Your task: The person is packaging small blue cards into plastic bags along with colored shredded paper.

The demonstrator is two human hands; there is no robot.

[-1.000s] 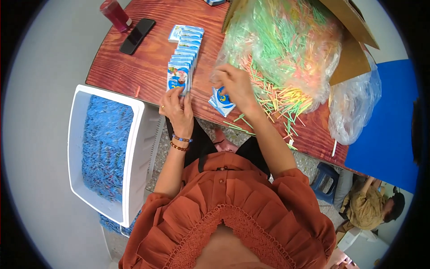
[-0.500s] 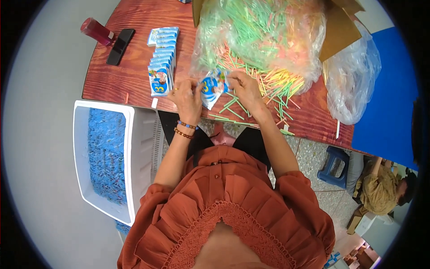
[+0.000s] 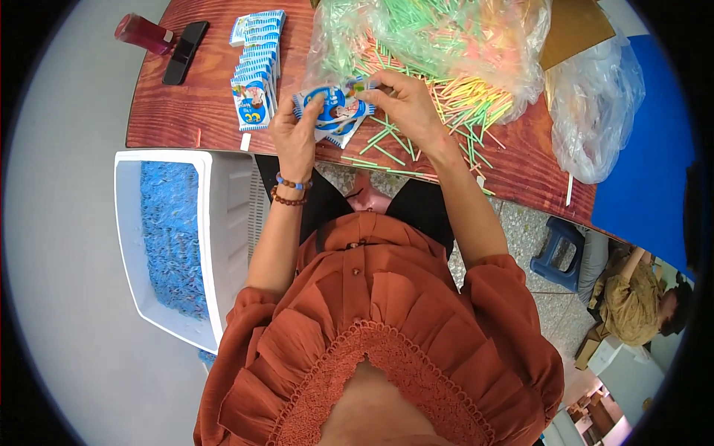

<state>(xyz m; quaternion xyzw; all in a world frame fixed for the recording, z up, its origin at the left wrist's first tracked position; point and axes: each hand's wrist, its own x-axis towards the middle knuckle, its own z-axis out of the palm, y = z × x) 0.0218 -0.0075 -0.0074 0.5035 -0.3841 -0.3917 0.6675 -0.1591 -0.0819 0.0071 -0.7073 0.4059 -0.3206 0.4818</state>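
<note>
Head view: at upper left, the row of overlapping packets [image 3: 256,68] lay apart from your hands, and at upper centre your left hand [image 3: 294,143] gripped the left end of a blue-and-white packet [image 3: 338,104]. Half a second earlier that packet had slanted steeply between your hands; it had since swung nearly crosswise, partly covering more packets [image 3: 344,134], your right hand [image 3: 407,111] pinching its other end, so it seemed steadied from both sides, left of the loose coloured sticks [image 3: 480,104].
</note>
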